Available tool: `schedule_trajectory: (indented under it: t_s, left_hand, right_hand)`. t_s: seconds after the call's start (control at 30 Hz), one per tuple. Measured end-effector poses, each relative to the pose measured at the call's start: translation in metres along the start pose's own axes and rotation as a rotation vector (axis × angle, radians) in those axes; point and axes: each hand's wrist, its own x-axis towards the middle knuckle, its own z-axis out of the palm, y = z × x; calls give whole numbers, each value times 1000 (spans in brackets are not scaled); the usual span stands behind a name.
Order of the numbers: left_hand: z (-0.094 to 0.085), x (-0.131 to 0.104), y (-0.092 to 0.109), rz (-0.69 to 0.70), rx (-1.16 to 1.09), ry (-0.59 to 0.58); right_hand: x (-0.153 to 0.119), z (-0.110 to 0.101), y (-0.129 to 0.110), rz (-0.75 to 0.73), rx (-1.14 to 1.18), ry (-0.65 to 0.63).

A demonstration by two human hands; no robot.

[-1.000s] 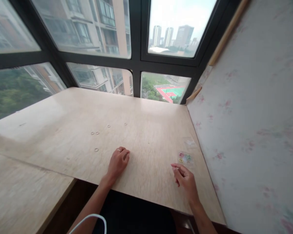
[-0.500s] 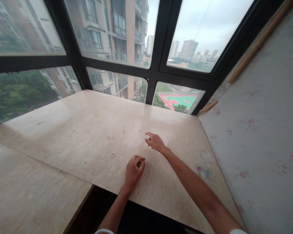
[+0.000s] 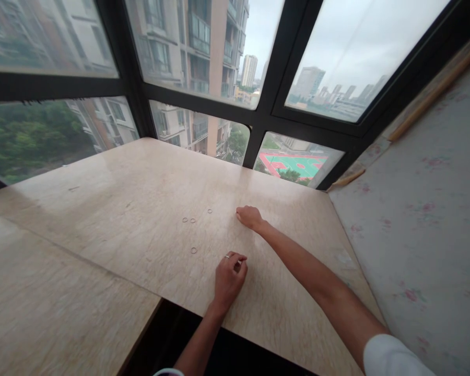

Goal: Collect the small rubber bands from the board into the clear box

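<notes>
My right hand (image 3: pixel 249 216) is closed at the fingertips, pinching down on the tabletop (image 3: pixel 149 177). Its fingers cover the spot where a small thin ring lay, and that ring is hidden now. Nearer to me, my left hand (image 3: pixel 231 279) rests on the surface with its fingers curled and thumb against fingertips; whatever is in that pinch is too small to make out. A finger ring (image 3: pixel 227 256) is worn on it. To the left lie a pair of thin rings (image 3: pixel 185 220) side by side, a single ring (image 3: pixel 209 211) farther back and another ring (image 3: pixel 194 250) closer.
A clear plastic bag (image 3: pixel 343 258) lies by the floral wall (image 3: pixel 426 209) at right, partly behind my right forearm. Dark window frames (image 3: pixel 196 102) border the far edge. In front, the tabletop ends at a dark gap (image 3: pixel 172 324).
My right hand has closed from an open reach onto the farthest-right ring, which is out of sight now. My left hand keeps its pinch. The whole view has shifted slightly.
</notes>
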Motion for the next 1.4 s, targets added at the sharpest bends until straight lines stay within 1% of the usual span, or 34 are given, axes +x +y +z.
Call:
schedule_trajectory:
  t_s: [0.17,0.33,0.5,0.67,0.77,0.9,1.03,1.1,1.17,1.23,1.4]
  left_hand:
    - [0,0,0,-14,-7,-12]
    - [1,0,0,-16,23,-13]
    - [1,1,1,-13,53,-15]
    - [2,3,0,-15,68,-10]
    - [3,4,-1,-9,73,-8]
    - [4,4,-2,-14,76,3]
    - [2,5,-1,0,64,19]
    - [1,5,0,4,52,19]
    - [0,5,0,2,40,14]
    - [-2,5,1,-3,34,8]
    - [-4,6,3,-32,39,-14]
  right_hand:
    - [-7,0,11,-3,-33,2]
    - [-21,3,19,47,55,10]
    - [-41,8,31,80,279,14]
    - [-70,9,42,73,642,3]
    - [-92,6,43,70,901,10]
    - [-127,0,38,58,1197,88]
    - [-166,-4,36,16,1767,138]
    - [-188,-3,38,15,1953,167]
    - [-210,0,45,47,2035,234]
    - [-233,6,54,106,2059,324]
    - [-287,24,84,313,1937,541]
